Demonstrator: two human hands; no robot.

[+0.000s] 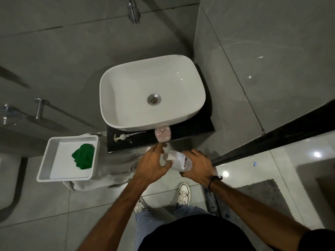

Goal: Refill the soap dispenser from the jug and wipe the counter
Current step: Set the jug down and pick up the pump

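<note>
Nearest the camera: black shirt, jeans, one white sneaker [184,194] on the floor tiles, grey mat [261,194] off to the right. Both forearms reach forward, below the counter's front edge. Right hand [198,168], dark band at the wrist, is wrapped around the body of the jug [180,160], a translucent white bottle with a label, lying tilted with its neck pointing left. Left hand [154,164] is at the neck end, fingers curled around the cap area; looks like a grip on the cap, but motion blur there means I can't confirm whether the cap is on or off. Jug is in the air between the hands, just in front of the counter, not resting on it. Next out: black counter [190,131], soap dispenser [162,134] standing at its front edge with its top open, touching or just under the basin rim. Its pump head [121,137] lies flat on the counter to the left, tube pointing right. Left of the counter, white tray [45,160] holding a crumpled green cloth [83,156], sitting on something draped in grey fabric. Beyond: white basin [126,84] with metal drain [154,99], dry-looking. Farthest: chrome tap [133,12] on the grey tiled wall.
</note>
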